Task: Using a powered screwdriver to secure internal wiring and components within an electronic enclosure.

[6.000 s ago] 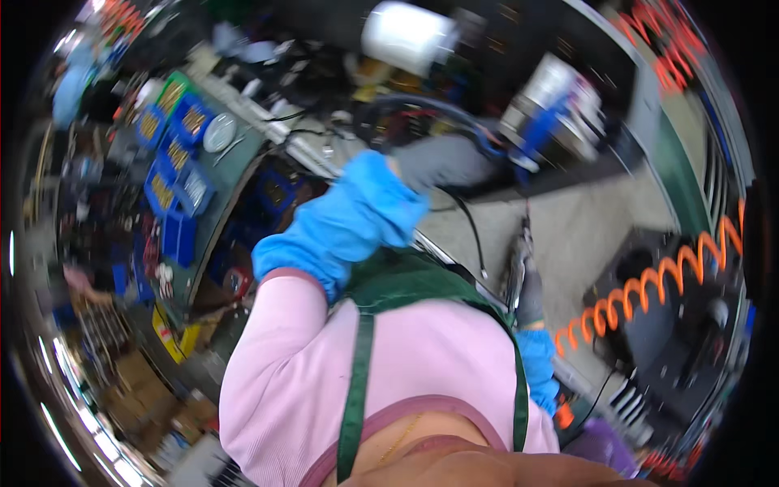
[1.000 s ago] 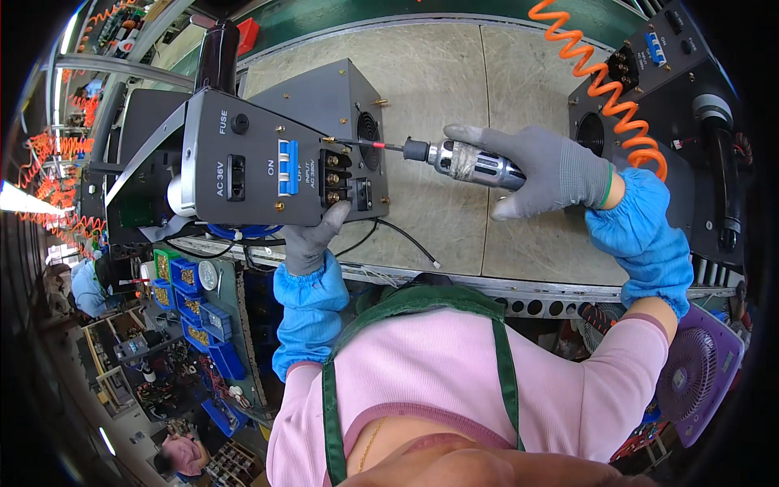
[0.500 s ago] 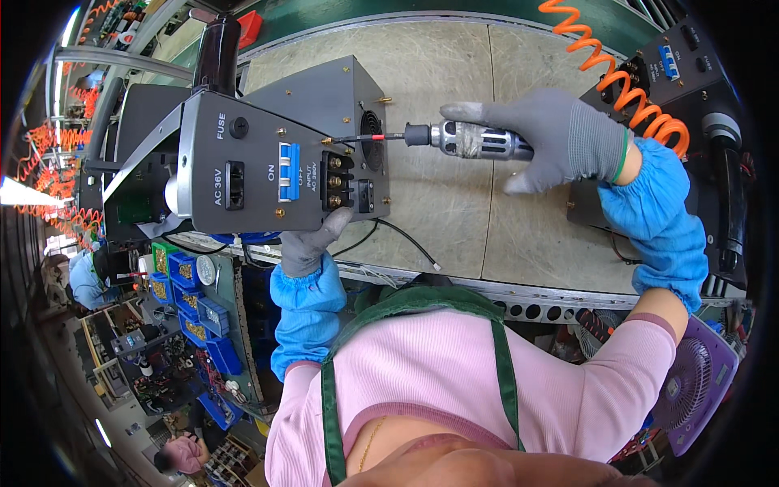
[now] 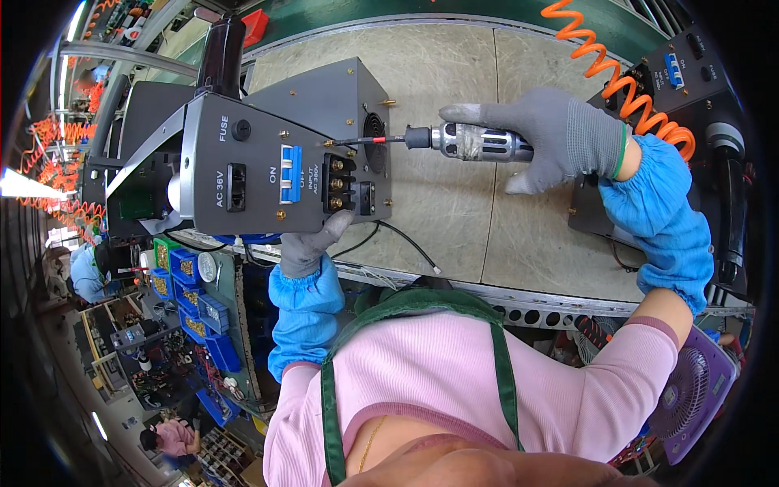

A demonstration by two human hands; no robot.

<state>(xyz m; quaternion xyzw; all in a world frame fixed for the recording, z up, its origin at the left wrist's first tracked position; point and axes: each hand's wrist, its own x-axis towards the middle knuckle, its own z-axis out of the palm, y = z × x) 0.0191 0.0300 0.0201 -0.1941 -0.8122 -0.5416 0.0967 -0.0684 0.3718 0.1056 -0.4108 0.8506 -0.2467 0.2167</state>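
Right of the grey cabinet (image 4: 264, 203), our right hand (image 4: 560, 138) holds the power screwdriver (image 4: 479, 142), probably stiff, fairly heavy, best gripped round its barrel; our left hand (image 4: 311, 245) touches the cabinet's near edge, fingers' closure we can't tell.

An assembly workshop, with power driver (image 4: 475, 143), coiled orange hose (image 4: 667, 132), grey machine housings (image 4: 256, 130), blue bins (image 4: 223, 355) of small parts (image 4: 187, 267).
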